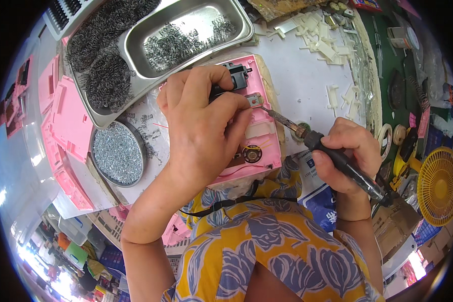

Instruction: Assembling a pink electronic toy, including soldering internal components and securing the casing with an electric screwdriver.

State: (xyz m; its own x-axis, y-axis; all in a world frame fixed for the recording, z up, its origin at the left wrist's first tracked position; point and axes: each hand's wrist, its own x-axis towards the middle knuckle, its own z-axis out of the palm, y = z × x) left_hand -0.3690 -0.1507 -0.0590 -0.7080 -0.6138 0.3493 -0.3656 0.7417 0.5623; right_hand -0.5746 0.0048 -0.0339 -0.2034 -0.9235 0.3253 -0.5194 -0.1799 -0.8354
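A pink plastic housing (261, 121) lies on the table before me, with a black plastic part (240, 75), a small round speaker (251, 154) and thin yellow wires inside. My left hand (199, 113) rests over the housing's left side, fingers curled. Its index fingertip is against a small metal plate (255, 100); what the fingers pinch is hidden. In my right hand (350, 153) is a soldering iron (342, 166) with a black handle. The iron's tip points left, at or very near the metal plate. A thin red strand (160, 125) sticks out left of my left wrist.
A metal tray (186, 65) full of small dark springs stands at the back left. Beside it is a round tin (118, 153) of tiny metal pieces. Pink casings (71, 118) pile at left, white plastic parts (323, 40) at back right. A yellow fan (439, 186) stands far right.
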